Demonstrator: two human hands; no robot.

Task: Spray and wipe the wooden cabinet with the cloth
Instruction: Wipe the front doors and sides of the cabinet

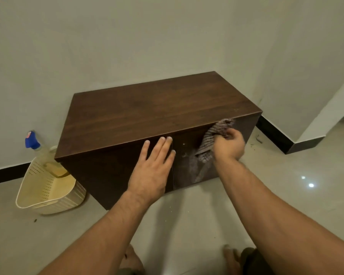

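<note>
A low dark wooden cabinet [147,112] stands on the floor against the wall. My left hand [153,167] lies flat with straight fingers on its front, at the seam between the two doors. My right hand [229,144] grips a grey ribbed cloth [211,139] bunched against the upper part of the right door; the cloth's reflection shows on the glossy door below. A spray bottle [33,141] with a blue trigger head stands in a cream basket to the cabinet's left, away from both hands.
The cream perforated basket [46,187] sits on the tiled floor at the cabinet's left end, by the wall. A wall corner with black skirting [276,135] juts out to the right. My feet show at the bottom edge.
</note>
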